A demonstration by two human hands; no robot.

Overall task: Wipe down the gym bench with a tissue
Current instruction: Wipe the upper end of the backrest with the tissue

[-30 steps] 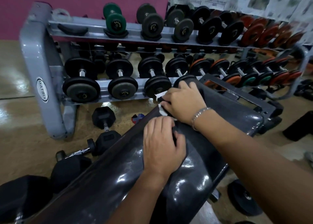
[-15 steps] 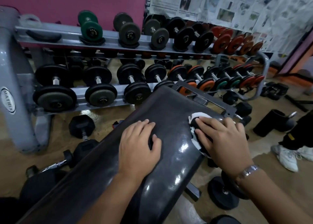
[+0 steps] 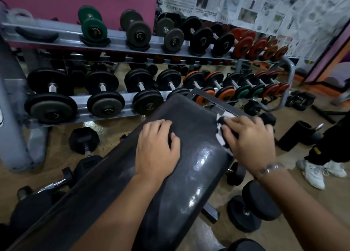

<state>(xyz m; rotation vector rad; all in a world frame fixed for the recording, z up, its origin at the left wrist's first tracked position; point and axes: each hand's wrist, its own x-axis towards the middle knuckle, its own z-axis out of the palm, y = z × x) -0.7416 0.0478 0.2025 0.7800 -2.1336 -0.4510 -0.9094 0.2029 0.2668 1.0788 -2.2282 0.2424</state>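
The fingers (image 3: 230,131) of my right hand (image 3: 251,143) curl over the white tissue (image 3: 220,135), pressing it on the desk (image 3: 191,116) at its far right edge. My left hand (image 3: 157,149) lies flat mid-pad, fingers straight, left of the tissue.

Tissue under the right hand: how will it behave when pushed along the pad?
Likely floppy: the tissue bunches under the right hand. Probably slides easily, since the bench pad looks glossy. May snag or tear at the pad's edge, where it overhangs.
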